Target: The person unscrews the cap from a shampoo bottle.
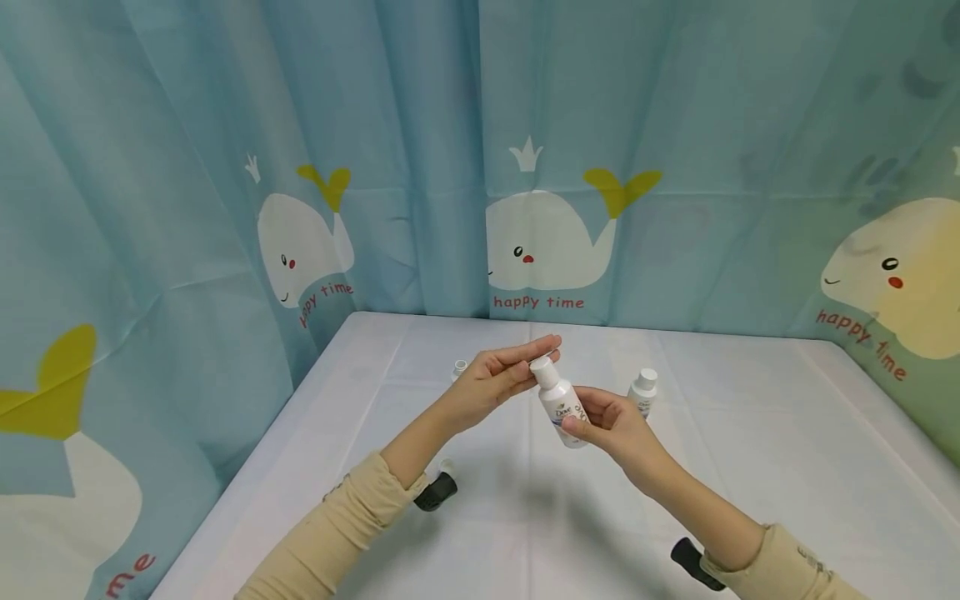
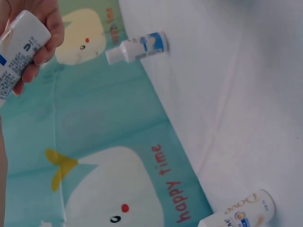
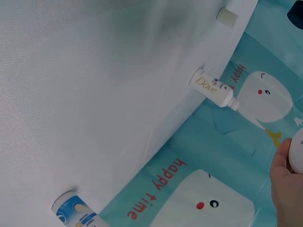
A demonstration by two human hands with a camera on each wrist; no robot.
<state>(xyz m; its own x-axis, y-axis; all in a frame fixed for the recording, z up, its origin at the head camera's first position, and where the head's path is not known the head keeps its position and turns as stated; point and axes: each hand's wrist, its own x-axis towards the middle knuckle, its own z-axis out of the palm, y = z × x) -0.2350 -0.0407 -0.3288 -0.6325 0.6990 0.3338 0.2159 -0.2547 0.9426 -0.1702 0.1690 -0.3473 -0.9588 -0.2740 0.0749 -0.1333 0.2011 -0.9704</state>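
Note:
In the head view my right hand [image 1: 622, 433] grips a white Dove bottle [image 1: 562, 408], thumb on its front, the bottle tilted to the left. My left hand [image 1: 498, 379] pinches its white cap [image 1: 544, 372], the thumb at the side and long fingers reaching behind and above it. In the left wrist view the bottle's printed back [image 2: 21, 52] shows with fingers wrapped round it. The right wrist view catches only the bottle's round base [image 3: 297, 150] above part of my right hand [image 3: 288, 194].
A capped white bottle [image 1: 643, 392] stands behind my right hand. Partly hidden behind my left hand is an uncapped Dove bottle [image 3: 213, 89]. A loose white cap [image 3: 227, 17] lies on the white table [image 1: 750, 433]. A blue whale-print curtain [image 1: 420, 167] borders the table's far edge.

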